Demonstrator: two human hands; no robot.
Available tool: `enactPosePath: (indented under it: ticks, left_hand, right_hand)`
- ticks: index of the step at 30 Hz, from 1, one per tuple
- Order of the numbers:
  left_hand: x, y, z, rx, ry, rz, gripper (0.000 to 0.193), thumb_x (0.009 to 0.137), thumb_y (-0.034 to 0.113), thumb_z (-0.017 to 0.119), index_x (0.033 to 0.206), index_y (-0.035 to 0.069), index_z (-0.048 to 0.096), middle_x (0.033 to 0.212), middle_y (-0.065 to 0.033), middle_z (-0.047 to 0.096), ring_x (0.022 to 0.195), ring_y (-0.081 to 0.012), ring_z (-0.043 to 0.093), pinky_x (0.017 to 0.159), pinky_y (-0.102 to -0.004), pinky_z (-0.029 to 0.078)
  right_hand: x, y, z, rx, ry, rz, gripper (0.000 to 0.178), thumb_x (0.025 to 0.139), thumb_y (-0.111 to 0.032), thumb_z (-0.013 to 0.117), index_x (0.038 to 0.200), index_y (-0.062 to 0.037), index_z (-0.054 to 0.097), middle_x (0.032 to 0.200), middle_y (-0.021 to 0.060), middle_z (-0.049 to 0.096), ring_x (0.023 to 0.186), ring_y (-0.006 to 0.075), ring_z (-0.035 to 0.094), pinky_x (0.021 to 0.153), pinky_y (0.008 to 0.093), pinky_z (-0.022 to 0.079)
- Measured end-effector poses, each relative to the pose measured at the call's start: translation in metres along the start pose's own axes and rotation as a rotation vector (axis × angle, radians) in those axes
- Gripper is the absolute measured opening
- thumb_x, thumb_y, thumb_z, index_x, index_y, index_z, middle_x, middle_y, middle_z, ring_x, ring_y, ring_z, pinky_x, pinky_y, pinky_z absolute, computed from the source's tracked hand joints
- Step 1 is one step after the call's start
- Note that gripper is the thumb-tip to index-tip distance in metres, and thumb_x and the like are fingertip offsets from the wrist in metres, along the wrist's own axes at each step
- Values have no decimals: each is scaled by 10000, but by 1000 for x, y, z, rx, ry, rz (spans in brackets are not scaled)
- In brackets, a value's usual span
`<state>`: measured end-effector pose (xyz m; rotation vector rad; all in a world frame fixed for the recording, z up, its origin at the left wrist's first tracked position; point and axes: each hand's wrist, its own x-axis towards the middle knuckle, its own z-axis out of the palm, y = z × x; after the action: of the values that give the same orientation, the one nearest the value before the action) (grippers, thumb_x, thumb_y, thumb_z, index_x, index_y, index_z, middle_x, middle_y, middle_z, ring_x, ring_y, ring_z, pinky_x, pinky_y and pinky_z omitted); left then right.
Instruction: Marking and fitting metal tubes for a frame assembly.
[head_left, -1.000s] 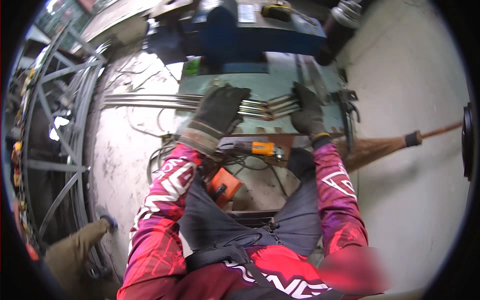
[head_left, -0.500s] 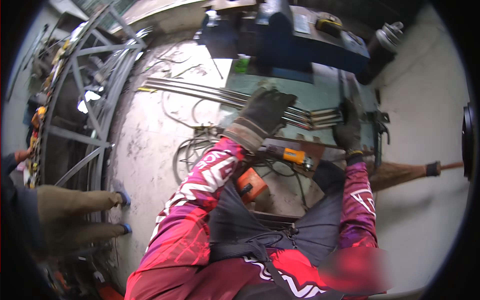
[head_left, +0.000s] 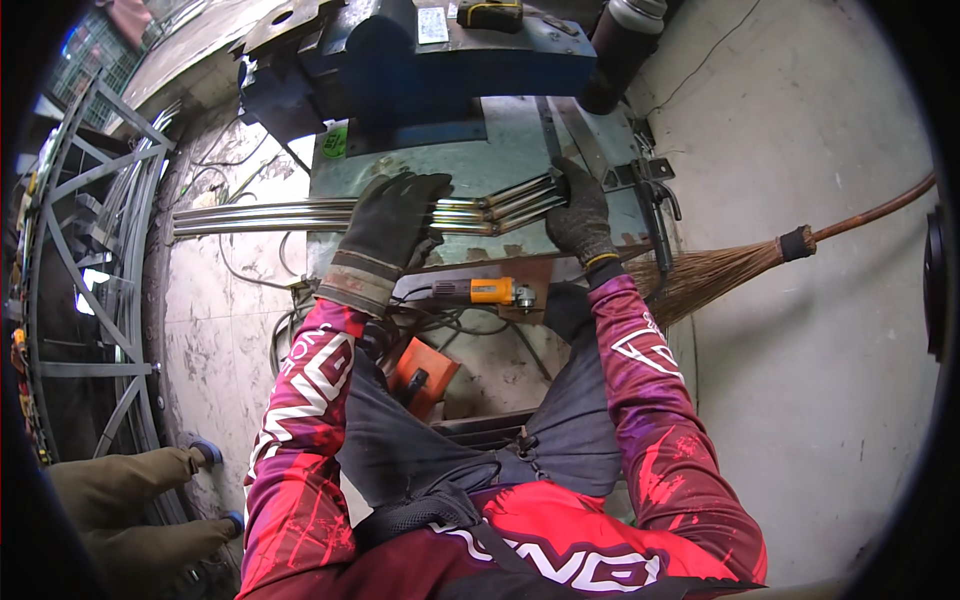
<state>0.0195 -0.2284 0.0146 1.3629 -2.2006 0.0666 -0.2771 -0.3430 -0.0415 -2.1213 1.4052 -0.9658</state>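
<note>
Several shiny metal tubes [head_left: 270, 217] lie side by side across the workbench, their short right-hand ends [head_left: 522, 203] angled upward from the long parts. My left hand [head_left: 385, 225], in a dark work glove with a striped cuff, is closed over the long parts just left of the bend. At the angled tips, my right hand [head_left: 580, 212] in a dark knit glove closes around the tube ends. Its fingertips are partly hidden. Beneath the tubes is the greenish metal top [head_left: 400, 165] of the bench.
An angle grinder [head_left: 490, 291] with a yellow body lies below the bench edge, near coiled cables. An orange tool [head_left: 425, 375] sits by my left leg. A straw broom [head_left: 740, 275] and a clamp [head_left: 655, 195] are to the right. Another person's legs [head_left: 130, 490] stand at lower left.
The whole view has swung, so the bench, tubes and both hands now appear further left. Both hands stay at the tubes, and the broom shows more fully.
</note>
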Motion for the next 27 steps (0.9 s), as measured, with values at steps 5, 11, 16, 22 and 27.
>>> enactPosePath:
  ticks: [5,11,16,22,27]
  left_hand:
    - [-1,1,-3,-47,-10,-44,567,821,208,729,1358,86,596,1223,-155,689,1122,-384,655,989,-460,514]
    - [0,2,-5,-62,-37,-50,594,788,164,756,1354,85,596,1214,-154,691,1111,-384,658,976,-457,520]
    - [-2,1,-2,-61,14,-18,658,725,115,789,1353,86,595,1224,-161,683,1135,-381,647,1002,-455,509]
    - [-1,5,-7,-78,-18,-22,690,709,86,797,1367,82,589,1255,-163,676,1163,-376,640,1025,-452,494]
    - [-3,4,-7,-69,-46,-47,686,722,99,794,1375,81,583,1261,-155,679,1174,-377,639,1028,-453,492]
  right_hand:
    - [0,3,3,87,-45,39,635,753,-19,655,1385,-84,637,1202,171,723,1107,322,698,1003,411,542]
    - [11,15,3,-43,-124,-174,368,898,-72,632,1258,-60,705,1207,186,699,1099,347,678,1011,416,520]
    - [13,16,0,11,-167,-156,318,903,-96,645,1206,-56,731,1246,182,688,1142,361,657,1038,430,508]
    - [16,9,-11,-13,-272,-62,349,908,-89,624,1241,-74,727,1305,186,676,1229,357,629,1102,424,478]
    - [17,6,-15,19,-292,-15,378,895,-35,584,1243,-71,728,1317,192,677,1237,356,634,1105,423,485]
